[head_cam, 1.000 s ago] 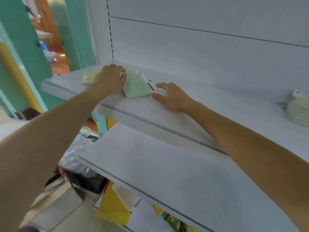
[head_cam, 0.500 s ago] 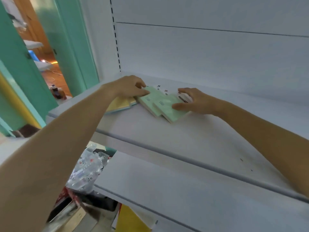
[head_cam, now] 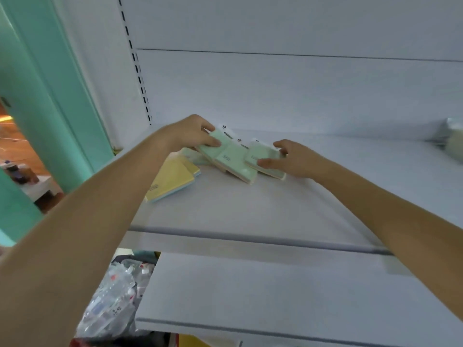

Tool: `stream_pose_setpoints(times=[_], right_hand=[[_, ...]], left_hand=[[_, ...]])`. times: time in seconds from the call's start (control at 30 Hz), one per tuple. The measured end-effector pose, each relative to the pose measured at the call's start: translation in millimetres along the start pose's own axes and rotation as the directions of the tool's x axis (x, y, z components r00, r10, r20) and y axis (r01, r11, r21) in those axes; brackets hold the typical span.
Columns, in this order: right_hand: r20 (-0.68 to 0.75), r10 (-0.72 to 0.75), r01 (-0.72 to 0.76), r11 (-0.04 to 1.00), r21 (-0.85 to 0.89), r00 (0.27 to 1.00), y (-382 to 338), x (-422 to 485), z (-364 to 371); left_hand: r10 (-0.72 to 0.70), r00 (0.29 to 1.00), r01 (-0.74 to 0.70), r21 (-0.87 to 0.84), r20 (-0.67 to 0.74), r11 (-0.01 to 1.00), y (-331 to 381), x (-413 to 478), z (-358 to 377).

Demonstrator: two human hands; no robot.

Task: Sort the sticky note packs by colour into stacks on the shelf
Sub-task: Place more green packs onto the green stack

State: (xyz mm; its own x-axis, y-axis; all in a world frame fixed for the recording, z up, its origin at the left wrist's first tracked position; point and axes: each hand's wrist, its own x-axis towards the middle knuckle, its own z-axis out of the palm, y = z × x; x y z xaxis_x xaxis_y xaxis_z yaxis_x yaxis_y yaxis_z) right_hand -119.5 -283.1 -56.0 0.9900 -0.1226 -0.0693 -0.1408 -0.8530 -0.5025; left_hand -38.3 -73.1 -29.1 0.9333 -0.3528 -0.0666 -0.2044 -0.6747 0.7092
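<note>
In the head view we see a white metal shelf [head_cam: 250,209]. The left hand [head_cam: 190,132] pinches one square pale-green sticky note pack [head_cam: 206,149] between thumb and fingers. At its 3 o'clock, the right hand [head_cam: 295,159] clamps a second green pack [head_cam: 261,152]. The flat yellow sticky note packs [head_cam: 170,181] lie at 8 o'clock.

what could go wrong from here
The left hand grips the left green pack, the right hand the right green pack; the middle green pack overlaps both, so lifting either may drag it. The left forearm passes over the yellow packs near the shelf end and might knock them off.
</note>
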Motion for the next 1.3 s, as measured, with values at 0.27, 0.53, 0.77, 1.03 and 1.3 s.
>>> stream_pose_setpoints(times=[0.27, 0.53, 0.77, 1.03, 1.3], right_hand=[[-0.049, 0.092, -0.094, 0.995, -0.041, 0.995, 0, -7, 0], [-0.282, -0.048, 0.114, 0.968, 0.224, 0.958, -4, -23, 10], [-0.365, 0.110, 0.014, 0.947, 0.322, 0.924, 46, -53, -12], [-0.549, 0.197, -0.085, 0.971, 0.223, 0.813, 144, -139, -72], [-0.595, 0.368, -0.108, 0.898, 0.425, 0.714, 275, -239, -148]], left_hand=[[0.006, 0.940, -0.115, -0.300, -0.341, 0.947, -4, 1, -20], [0.047, 0.921, -0.214, -0.403, -0.386, 0.890, -2, 1, -3], [0.064, 0.942, -0.211, -0.435, -0.328, 0.875, 35, 12, 36], [0.235, 0.941, -0.320, -0.416, -0.244, 0.851, 137, 6, 134], [0.352, 0.912, -0.409, -0.502, -0.210, 0.762, 270, -22, 284]])
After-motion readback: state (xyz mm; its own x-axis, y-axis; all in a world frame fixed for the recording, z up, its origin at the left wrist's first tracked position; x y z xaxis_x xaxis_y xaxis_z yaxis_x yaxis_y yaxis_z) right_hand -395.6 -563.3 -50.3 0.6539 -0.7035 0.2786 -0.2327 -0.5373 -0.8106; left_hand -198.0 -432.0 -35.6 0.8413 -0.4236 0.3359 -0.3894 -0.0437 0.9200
